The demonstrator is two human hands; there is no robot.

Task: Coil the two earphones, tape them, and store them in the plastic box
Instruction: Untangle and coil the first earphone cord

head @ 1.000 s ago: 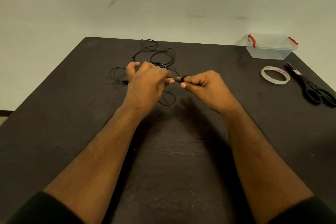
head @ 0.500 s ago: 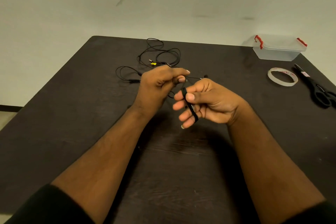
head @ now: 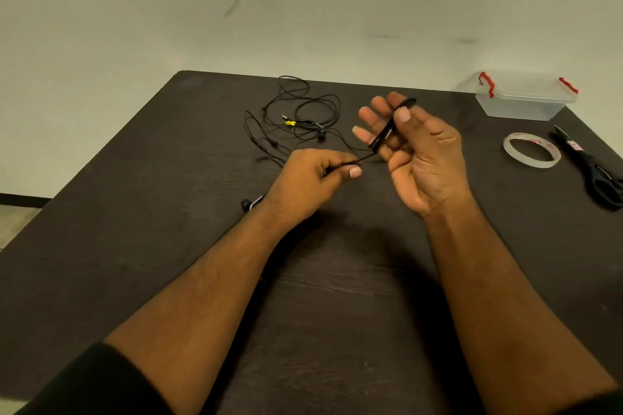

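My right hand (head: 418, 152) is raised palm-up and pins a black earphone module (head: 391, 126) across its fingers with the thumb. From the module a black cable runs down-left into my left hand (head: 313, 178), which pinches it between thumb and forefinger. An earbud (head: 246, 204) of the same cable lies by my left wrist. A second black earphone (head: 303, 114) with a yellow tag lies loose and tangled at the far middle of the table. The clear plastic box (head: 526, 98) with red clips stands at the far right, its lid on.
A roll of clear tape (head: 532, 149) lies flat at the right, with black scissors (head: 593, 172) just beyond it near the table's right edge. The dark wooden table (head: 135, 229) ends at a pale wall behind.
My right hand has lifted and turned palm-up, carrying the module up and to the right. My left hand has dropped and slid along the cable, stretching it between the hands.
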